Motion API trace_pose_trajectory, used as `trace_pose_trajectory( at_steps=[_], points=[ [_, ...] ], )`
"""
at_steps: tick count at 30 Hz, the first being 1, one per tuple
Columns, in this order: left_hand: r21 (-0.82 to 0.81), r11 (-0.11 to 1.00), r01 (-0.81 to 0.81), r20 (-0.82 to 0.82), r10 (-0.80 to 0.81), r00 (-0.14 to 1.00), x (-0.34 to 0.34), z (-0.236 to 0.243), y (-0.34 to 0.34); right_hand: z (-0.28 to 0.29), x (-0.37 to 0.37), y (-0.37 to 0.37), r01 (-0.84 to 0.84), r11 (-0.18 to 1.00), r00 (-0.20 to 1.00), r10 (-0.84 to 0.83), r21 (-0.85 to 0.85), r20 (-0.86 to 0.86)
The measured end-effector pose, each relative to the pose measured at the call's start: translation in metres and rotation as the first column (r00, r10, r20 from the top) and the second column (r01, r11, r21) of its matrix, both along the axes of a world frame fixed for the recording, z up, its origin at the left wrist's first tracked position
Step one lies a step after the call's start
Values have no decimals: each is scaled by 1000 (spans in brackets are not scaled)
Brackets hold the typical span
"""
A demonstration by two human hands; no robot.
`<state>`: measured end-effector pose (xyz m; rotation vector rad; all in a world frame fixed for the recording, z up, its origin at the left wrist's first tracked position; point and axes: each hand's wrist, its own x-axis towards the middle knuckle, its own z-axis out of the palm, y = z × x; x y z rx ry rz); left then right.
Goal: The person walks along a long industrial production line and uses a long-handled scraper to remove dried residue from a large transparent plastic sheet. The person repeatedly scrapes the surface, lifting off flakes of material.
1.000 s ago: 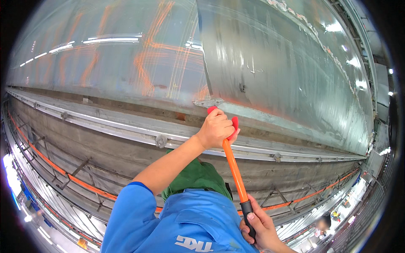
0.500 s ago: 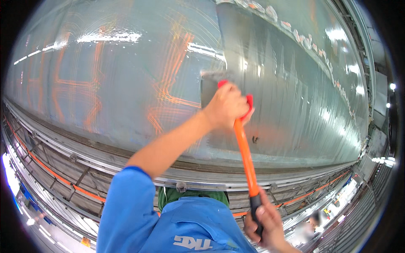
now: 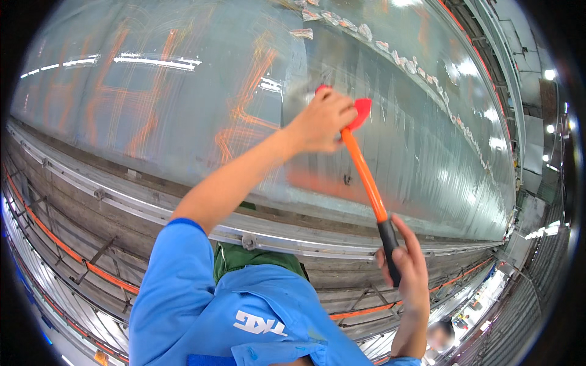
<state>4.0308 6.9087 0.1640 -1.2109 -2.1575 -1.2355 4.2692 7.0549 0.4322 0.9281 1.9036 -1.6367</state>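
Observation:
My left hand is closed around the red head of a long-handled scraper, with red plastic showing on both sides of the fingers. An orange shaft runs down to the right and ends in a black grip. Around that grip my right hand is wrapped, fingers partly loose. The scraper's front end is blurred against a large grey, glossy panel, so its blade cannot be made out. Left of it the panel bears orange scrawled marks; to the right lies a wet, streaky area.
Crumpled whitish scraps lie in a line across the far part of the panel. A metal rail runs along the near edge, in front of my body. Below are beams with an orange strip. A person is at the lower right.
Both hands and the scraper have moved farther up, away from my body, and the right hand sits more to the right. The view has shifted, showing more scraps at the top.

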Motion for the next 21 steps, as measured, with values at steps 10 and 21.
trace_pose_trajectory(
  at_steps=[10, 21],
  points=[
    [-66, 994, 83, 244, -65, 968, 264, -9, 9, 8, 240, -2, -295, 624, 735, 632, 724, -246],
    [-19, 998, 67, 117, -64, 991, 306, -16, -10, -29, 325, 3, -19, 977, 940, 90, 212, -328]
  ],
)
